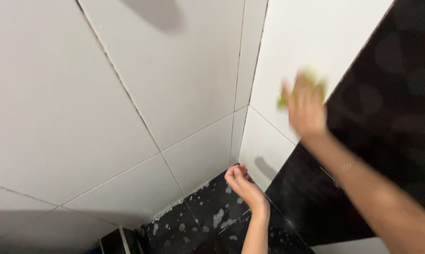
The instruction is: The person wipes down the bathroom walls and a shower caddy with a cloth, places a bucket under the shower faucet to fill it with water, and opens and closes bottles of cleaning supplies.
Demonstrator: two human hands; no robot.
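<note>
Sponge on the wall, up at two o'clock.

My right hand (306, 109) has its grip closed round a green sponge (311, 82), pressed to the white wall (297, 42) beside the black panel (391, 94). It looks soft, light and likely slick with suds; I judge it best pinched across its middle. My left hand (243, 186) hangs loosely curled, holding nothing, at six o'clock above the sudsy black floor (207, 221).

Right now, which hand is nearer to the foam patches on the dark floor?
Left. The left hand hangs loosely curled just above the foam patches on the floor tiles. The right hand is raised higher, pressing a green sponge to the white wall.
</note>
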